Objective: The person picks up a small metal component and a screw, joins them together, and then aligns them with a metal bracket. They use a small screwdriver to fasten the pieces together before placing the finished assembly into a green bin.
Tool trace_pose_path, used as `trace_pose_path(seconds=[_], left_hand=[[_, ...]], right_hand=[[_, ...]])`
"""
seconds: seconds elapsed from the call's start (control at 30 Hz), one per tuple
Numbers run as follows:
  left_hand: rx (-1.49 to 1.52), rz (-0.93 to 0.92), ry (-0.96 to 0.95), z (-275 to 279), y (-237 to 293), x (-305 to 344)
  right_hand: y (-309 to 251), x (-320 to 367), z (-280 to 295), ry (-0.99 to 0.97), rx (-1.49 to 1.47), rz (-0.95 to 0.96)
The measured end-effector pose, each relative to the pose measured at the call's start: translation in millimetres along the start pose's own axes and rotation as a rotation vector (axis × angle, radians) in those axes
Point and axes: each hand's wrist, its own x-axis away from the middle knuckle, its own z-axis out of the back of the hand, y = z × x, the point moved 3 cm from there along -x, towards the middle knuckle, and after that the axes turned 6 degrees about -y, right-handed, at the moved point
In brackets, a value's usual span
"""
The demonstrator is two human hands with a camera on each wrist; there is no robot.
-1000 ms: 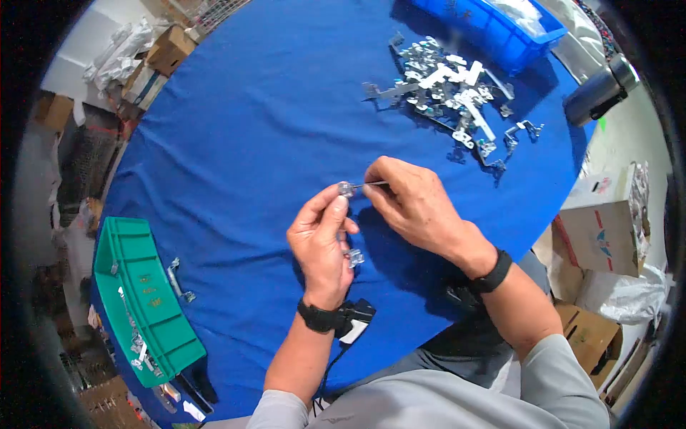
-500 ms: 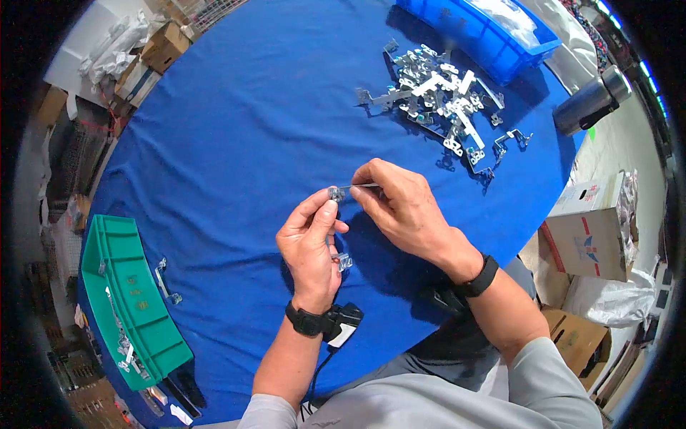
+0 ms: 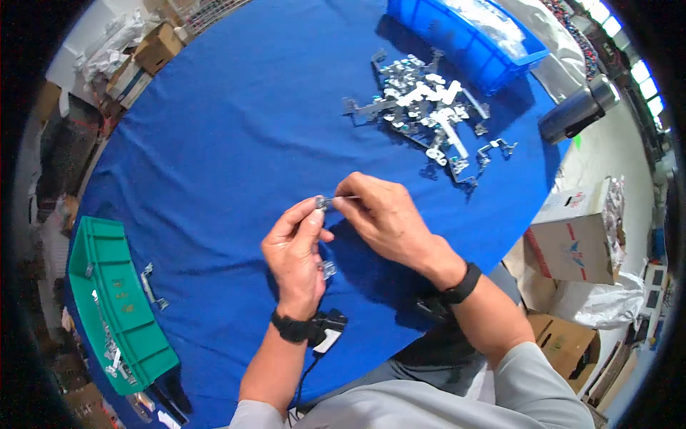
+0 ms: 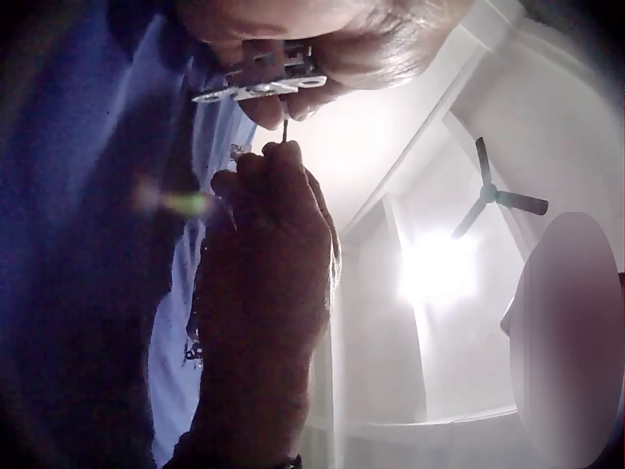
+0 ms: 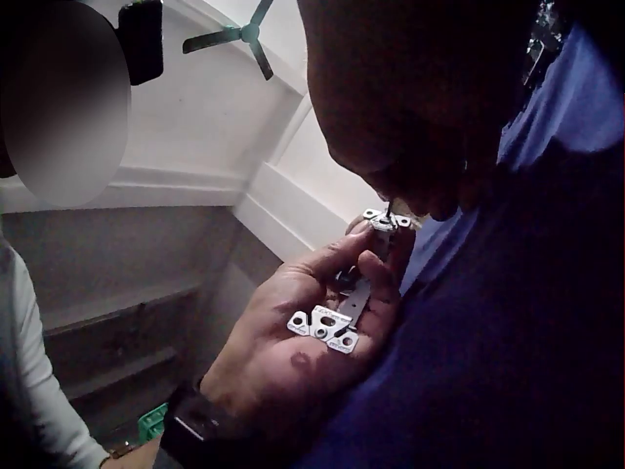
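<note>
Small metal bracket (image 3: 323, 202) is held up just above the blue worktop (image 3: 229, 129), pinched between thumb and forefinger of the left hand (image 3: 293, 250), and we reckon we're mid pin-fitting here: the right hand (image 3: 386, 218) has a thin pin (image 3: 348, 196) nipped in its fingertips, other fingers curled in, with the pin's free end right at the bracket. From the left wrist view the pin points up at the bracket's underside, close by its row of round holes, but we can't tell whether it's actually in one. So the next move, as we judge it, calls for tiny, steady alignment: stop the bracket twisting in the pinch, get the pin square to the hole, then push along its length, not sideways, since something that thin looks like it'd bend or skate off. Also, the left hand isn't holding just the one piece: the right wrist view shows a second bracket (image 5: 327, 327) cradled in its palm by the curled lower fingers, so that hand is pretty much fully closed and busy. Further back on the worktop sit a pile of metal parts (image 3: 421, 100) and a blue bin (image 3: 464, 36), and a green bin (image 3: 114, 307) is off at the left edge.
</note>
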Motion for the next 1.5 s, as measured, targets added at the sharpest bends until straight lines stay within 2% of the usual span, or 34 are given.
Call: trace_pose_path(seconds=[0.27,0.37,0.43,0.57,0.63,0.67,0.73,0.77,0.83,0.87,0.93,1.07,1.13,1.17,1.27,1.33,1.47,1.5], left_hand=[[-0.063,-0.070,-0.024,-2.5,1.8,1.2],[-0.131,-0.063,-0.026,-2.8,3.3,2.7],[-0.202,-0.158,-0.046,-4.9,5.7,3.9],[-0.211,-0.152,-0.072,-3.3,4.8,4.0],[-0.224,-0.162,-0.075,-4.8,6.4,4.4],[-0.224,-0.162,-0.076,-3.8,6.4,3.8],[-0.148,-0.047,-0.052,1.1,2.2,2.1],[-0.148,-0.047,-0.052,1.0,1.9,1.9],[-0.137,-0.049,-0.060,0.7,1.3,1.7],[-0.137,-0.049,-0.061,1.2,0.8,1.9],[-0.131,-0.067,-0.085,1.3,0.4,1.9],[-0.147,-0.068,-0.041,-2.2,2.5,2.5],[-0.134,-0.070,-0.047,-0.5,1.9,1.9],[-0.135,-0.071,-0.046,-0.5,1.9,1.6],[-0.123,-0.066,-0.046,-2.4,1.4,1.7],[-0.142,-0.063,-0.043,-3.2,1.7,2.4],[-0.120,-0.062,-0.074,1.2,0.0,1.8],[-0.113,-0.057,-0.072,1.4,-0.6,1.4]], right_hand=[[5.4,1.8,-0.8,-0.052,0.085,-0.065],[2.9,1.0,0.7,0.048,0.021,0.044],[5.8,2.0,0.2,-0.053,0.147,-0.080],[4.8,1.0,3.7,-0.121,0.157,-0.175],[5.9,1.2,3.2,-0.134,0.057,-0.212],[5.6,1.3,2.2,-0.133,0.058,-0.211],[2.9,1.5,-0.1,-0.025,-0.065,-0.112],[5.3,1.1,-3.0,-0.025,-0.065,-0.112],[5.5,0.2,-4.5,0.079,-0.065,0.024],[5.4,0.9,-2.7,0.079,-0.065,0.024],[5.2,2.0,0.0,-0.049,0.098,-0.058],[6.0,3.2,-3.6,-0.101,0.207,-0.100],[2.9,1.4,-2.2,0.084,-0.047,0.047],[3.4,0.9,-1.4,0.084,-0.049,0.048],[4.8,2.2,1.3,0.001,0.013,0.038],[7.5,3.6,-0.7,-0.148,0.230,-0.123],[5.9,1.2,-1.0,-0.041,0.025,-0.087],[6.7,0.3,-2.2,0.016,-0.016,-0.022]])
